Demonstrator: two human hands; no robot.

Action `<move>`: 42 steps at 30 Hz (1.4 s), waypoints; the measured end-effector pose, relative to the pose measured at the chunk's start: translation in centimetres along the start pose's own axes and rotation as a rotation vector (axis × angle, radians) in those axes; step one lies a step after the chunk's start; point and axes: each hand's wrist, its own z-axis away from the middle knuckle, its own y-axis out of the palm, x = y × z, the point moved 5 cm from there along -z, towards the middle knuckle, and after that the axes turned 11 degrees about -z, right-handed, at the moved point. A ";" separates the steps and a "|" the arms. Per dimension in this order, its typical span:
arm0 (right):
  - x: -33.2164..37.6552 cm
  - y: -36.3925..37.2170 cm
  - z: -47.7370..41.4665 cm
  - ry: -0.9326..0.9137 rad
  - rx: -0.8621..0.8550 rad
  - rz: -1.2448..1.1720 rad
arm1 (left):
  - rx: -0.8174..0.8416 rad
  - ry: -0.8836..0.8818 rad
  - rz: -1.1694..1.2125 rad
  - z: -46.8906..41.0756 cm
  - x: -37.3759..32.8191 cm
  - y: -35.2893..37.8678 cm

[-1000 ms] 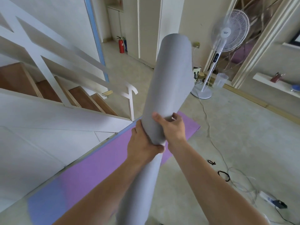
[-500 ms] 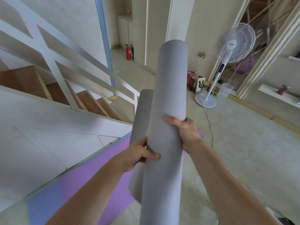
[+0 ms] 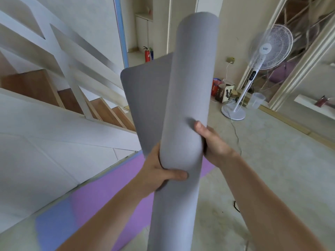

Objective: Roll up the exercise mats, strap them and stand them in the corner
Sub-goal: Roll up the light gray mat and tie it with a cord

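The left hand (image 3: 159,171) clamps the lower middle of the rolled grey mat (image 3: 188,87), thumb across the front and fingers hidden behind. The right hand (image 3: 213,144) grips it just above from the other side, thumb pressed into the foam. The roll is held almost upright in front of the person, off the floor (image 3: 272,169) as far as the view shows, and no strap is visible round it. Its outer flap (image 3: 146,105) has sprung free to the left. If either grip slackens, I judge the roll will probably unwind further and need rolling again. A one-sided squeeze could also push the layers out at one end. The purple mat (image 3: 112,187) lies flat underfoot by the stair wall, and a white cable (image 3: 235,131) trails across the floor, so both could catch a foot. Well apart, beside the base of the fan (image 3: 270,46), stands a clear jug (image 3: 257,100) that looks empty. The contents of the open cardboard box (image 3: 224,93) nearby cannot be seen.
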 end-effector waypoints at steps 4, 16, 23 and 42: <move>-0.3 0.3 0.0 -0.016 -0.017 -0.057 | 0.221 -0.072 0.039 -1.1 0.4 -0.2; -2.0 2.2 1.2 -0.097 -0.441 0.157 | -0.370 -0.031 -0.336 -1.0 0.7 -0.7; 0.7 1.5 0.9 -0.051 0.094 0.003 | -0.017 0.020 0.030 -0.5 -1.4 -1.1; 2.4 1.7 0.9 -0.205 -0.012 0.231 | -0.101 0.054 -0.137 -1.7 -1.7 -3.5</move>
